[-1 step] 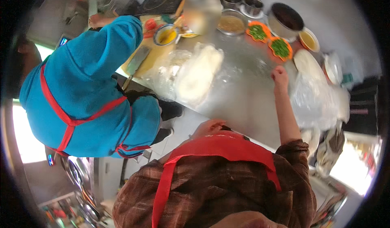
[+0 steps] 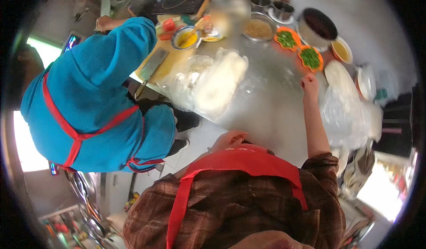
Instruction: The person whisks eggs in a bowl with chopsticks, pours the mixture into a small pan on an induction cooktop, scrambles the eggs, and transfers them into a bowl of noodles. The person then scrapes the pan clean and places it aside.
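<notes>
My right hand (image 2: pixel 309 82) reaches out over the steel table, its fingers curled closed just short of an orange scalloped dish of chopped greens (image 2: pixel 309 59). Whatever those fingers may hold is too small or hidden to make out. A second orange dish of greens (image 2: pixel 286 39) stands beside it, farther left. Close to my body at the table's front edge, my left hand (image 2: pixel 228 140) rests with loosely bent fingers and nothing visible in it; the red apron partly covers it. Left of centre lies a slab of pale dough (image 2: pixel 220 82) with clear plastic film around it.
A co-worker in blue (image 2: pixel 88 94) stands at my left, by a cutting board with a cleaver (image 2: pixel 154 63) and a bowl of yellow liquid (image 2: pixel 185 38). Along the back are a large pot (image 2: pixel 317 23) and a steel bowl (image 2: pixel 259 27). Plastic-covered pale stuff (image 2: pixel 344 116) borders the right side.
The whole view has shifted slightly, so the table things appear a little lower and farther right. My right hand stays closed near the orange dishes; my left hand stays at the front edge.
</notes>
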{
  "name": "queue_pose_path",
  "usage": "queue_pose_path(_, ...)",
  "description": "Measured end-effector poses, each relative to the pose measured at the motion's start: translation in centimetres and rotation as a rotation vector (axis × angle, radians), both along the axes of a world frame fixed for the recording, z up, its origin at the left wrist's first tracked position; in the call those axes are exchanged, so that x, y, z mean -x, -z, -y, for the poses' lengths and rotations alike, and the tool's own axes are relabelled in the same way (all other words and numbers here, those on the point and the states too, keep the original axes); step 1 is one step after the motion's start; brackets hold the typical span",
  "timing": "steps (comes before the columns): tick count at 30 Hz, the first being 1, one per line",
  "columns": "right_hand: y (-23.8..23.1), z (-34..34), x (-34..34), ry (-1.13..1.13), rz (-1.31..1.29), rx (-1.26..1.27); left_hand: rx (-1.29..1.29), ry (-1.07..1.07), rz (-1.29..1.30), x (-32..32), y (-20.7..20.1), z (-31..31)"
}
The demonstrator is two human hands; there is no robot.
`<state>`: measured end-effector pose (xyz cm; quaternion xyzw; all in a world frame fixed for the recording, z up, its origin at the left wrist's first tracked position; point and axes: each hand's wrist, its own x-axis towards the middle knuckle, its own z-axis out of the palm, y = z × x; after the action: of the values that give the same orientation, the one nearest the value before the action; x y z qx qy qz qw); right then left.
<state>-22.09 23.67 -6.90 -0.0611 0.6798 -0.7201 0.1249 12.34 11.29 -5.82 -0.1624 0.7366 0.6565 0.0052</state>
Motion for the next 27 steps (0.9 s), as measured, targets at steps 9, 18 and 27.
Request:
queue_pose_path(9,4.7,9.4,18.7,-0.088,-0.409,-0.413,-0.001,-0.275,0.040,1.9,1.0,3.6)
queue_pose_path(18,10.3,14.0,20.0,-0.118,-0.566,-0.475,-0.017,-0.480,0.142,1.7,1.6,5.4)
queue_pose_path(27,-1.0,17.6,5.1,-0.632,0.133,-0.239,-0.528,-0.885,-0.136,5.4,-0.4,21.5)
